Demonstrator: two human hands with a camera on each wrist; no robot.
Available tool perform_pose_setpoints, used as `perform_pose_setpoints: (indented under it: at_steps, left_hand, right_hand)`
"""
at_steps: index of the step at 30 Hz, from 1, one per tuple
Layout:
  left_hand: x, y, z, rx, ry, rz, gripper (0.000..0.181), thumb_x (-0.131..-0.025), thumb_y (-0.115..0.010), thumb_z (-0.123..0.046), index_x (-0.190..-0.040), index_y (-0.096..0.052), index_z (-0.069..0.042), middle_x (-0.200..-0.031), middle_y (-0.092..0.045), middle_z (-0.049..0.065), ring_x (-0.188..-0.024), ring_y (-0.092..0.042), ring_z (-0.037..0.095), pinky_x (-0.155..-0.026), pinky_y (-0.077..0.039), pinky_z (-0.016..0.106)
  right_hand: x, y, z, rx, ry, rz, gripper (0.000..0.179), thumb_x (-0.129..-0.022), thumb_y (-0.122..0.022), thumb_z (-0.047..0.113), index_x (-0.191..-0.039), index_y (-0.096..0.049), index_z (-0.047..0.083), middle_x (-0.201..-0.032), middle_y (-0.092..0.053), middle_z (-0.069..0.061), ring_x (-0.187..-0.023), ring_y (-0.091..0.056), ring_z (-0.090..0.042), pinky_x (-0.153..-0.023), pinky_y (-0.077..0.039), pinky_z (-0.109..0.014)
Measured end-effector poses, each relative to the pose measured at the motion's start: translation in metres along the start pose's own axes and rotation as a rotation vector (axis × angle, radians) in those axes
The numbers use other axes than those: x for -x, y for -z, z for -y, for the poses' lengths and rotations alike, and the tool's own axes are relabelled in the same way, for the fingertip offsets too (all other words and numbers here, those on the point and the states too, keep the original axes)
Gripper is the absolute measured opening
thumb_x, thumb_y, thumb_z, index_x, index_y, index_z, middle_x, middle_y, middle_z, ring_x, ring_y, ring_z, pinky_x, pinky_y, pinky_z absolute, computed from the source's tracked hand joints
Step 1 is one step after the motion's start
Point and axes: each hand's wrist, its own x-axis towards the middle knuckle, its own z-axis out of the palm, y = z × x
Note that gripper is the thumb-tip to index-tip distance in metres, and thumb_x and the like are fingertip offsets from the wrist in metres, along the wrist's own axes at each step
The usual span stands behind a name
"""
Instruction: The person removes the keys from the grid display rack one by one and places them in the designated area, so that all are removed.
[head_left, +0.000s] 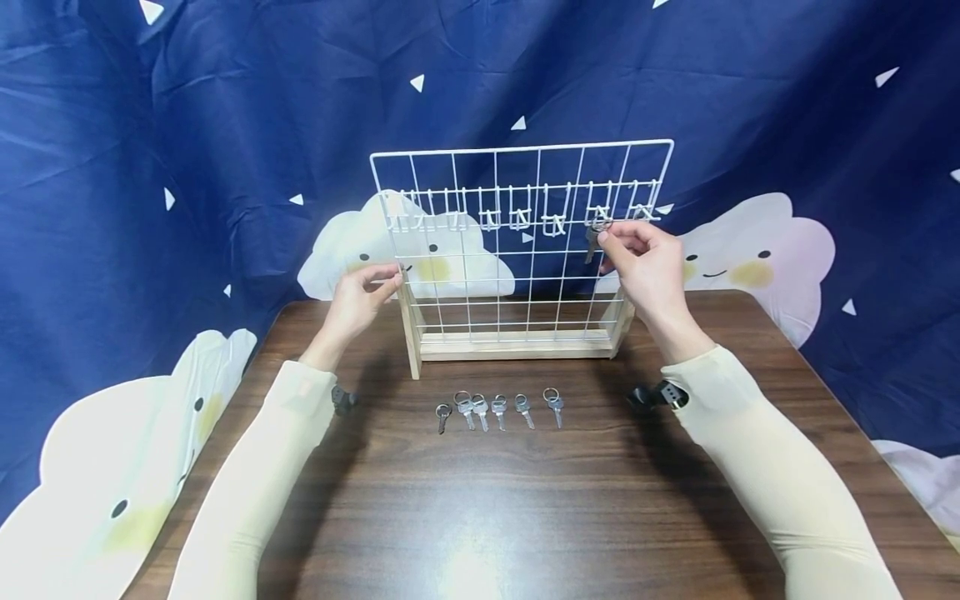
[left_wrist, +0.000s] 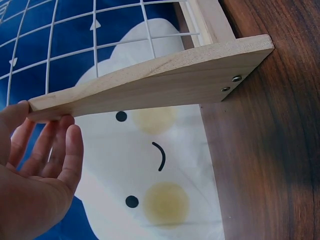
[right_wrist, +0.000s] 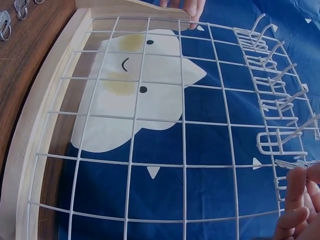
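A white wire grid rack stands on the table, with several white hooks hung in a row across its upper part. Thumb and fingers of my left hand pinch the upper end of the rack's left wooden side support. On the other side, my right hand pinches a silver key on a ring, between thumb and forefinger. The key hangs with its blade down, its ring right at the second hook from the right. In the right wrist view the fingertips partly hide the key.
Several silver keys with rings lie in a row on the brown wooden table, in front of the rack's wooden base bar. Behind the table hangs a dark blue curtain with white clouds and triangles.
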Motion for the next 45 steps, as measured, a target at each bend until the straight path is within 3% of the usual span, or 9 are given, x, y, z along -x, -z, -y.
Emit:
perform_pose_setpoints:
  at_steps: [8,15,21,26,35,41,45]
  left_hand:
    - [0.001,0.000,-0.001,0.009,0.008,0.003,0.041,-0.097,-0.067,-0.030,-0.131,-0.065,-0.007,-0.132,-0.066,0.016,-0.108,-0.071,0.033,-0.091,-0.061,0.041]
    - [0.000,-0.001,-0.003,0.010,0.016,-0.001,0.040,-0.097,-0.067,-0.029,-0.130,-0.065,-0.007,-0.132,-0.066,0.016,-0.108,-0.071,0.033,-0.090,-0.062,0.038]
    - [-0.001,0.000,-0.002,0.018,0.013,0.002,0.040,-0.097,-0.066,-0.028,-0.130,-0.065,-0.006,-0.132,-0.066,0.016,-0.109,-0.070,0.034,-0.091,-0.062,0.039]
    - [0.000,-0.001,-0.001,0.007,0.013,0.001,0.039,-0.097,-0.067,-0.028,-0.130,-0.065,-0.007,-0.131,-0.067,0.015,-0.109,-0.071,0.032,-0.089,-0.062,0.036]
    - [0.000,-0.001,-0.001,0.001,0.005,0.000,0.040,-0.097,-0.067,-0.028,-0.130,-0.065,-0.006,-0.130,-0.067,0.016,-0.109,-0.071,0.032,-0.091,-0.061,0.041]
    - [-0.001,0.000,0.000,0.016,0.002,0.000,0.040,-0.097,-0.067,-0.028,-0.130,-0.065,-0.005,-0.131,-0.066,0.017,-0.111,-0.070,0.034,-0.094,-0.060,0.047]
    - [0.000,0.000,0.000,0.016,0.003,-0.005,0.040,-0.097,-0.067,-0.029,-0.130,-0.065,-0.007,-0.131,-0.067,0.016,-0.110,-0.070,0.033,-0.093,-0.061,0.045]
  right_hand:
    - [0.008,0.007,0.009,-0.018,0.020,-0.008,0.009,-0.089,-0.074,0.013,-0.094,-0.074,0.004,-0.075,-0.073,0.013,-0.049,-0.063,-0.006,-0.045,-0.047,-0.015]
    - [0.015,0.013,0.011,0.006,0.030,0.047,0.009,-0.089,-0.074,0.014,-0.093,-0.073,0.006,-0.069,-0.071,0.016,-0.049,-0.063,-0.005,-0.042,-0.043,-0.015]
    - [0.021,0.017,-0.001,0.073,-0.013,0.096,0.012,-0.091,-0.073,0.015,-0.097,-0.072,0.005,-0.065,-0.068,0.021,-0.049,-0.063,-0.004,-0.038,-0.042,-0.015]
    - [0.030,0.018,-0.012,0.112,-0.023,0.149,0.021,-0.092,-0.072,0.015,-0.103,-0.070,-0.002,-0.068,-0.068,0.024,-0.051,-0.063,-0.001,-0.045,-0.049,-0.015]
    - [0.045,0.020,-0.029,0.213,-0.034,0.226,0.022,-0.092,-0.072,0.019,-0.100,-0.070,-0.002,-0.066,-0.065,0.031,-0.051,-0.062,0.001,-0.048,-0.047,-0.014]
    - [0.051,0.020,-0.042,0.217,-0.082,0.275,0.022,-0.093,-0.070,0.018,-0.102,-0.070,-0.002,-0.068,-0.067,0.027,-0.053,-0.064,-0.005,-0.048,-0.050,-0.016]
    - [0.056,0.019,-0.049,0.224,-0.123,0.302,0.023,-0.093,-0.071,0.019,-0.103,-0.070,-0.001,-0.069,-0.070,0.020,-0.053,-0.065,-0.009,-0.044,-0.049,-0.020]
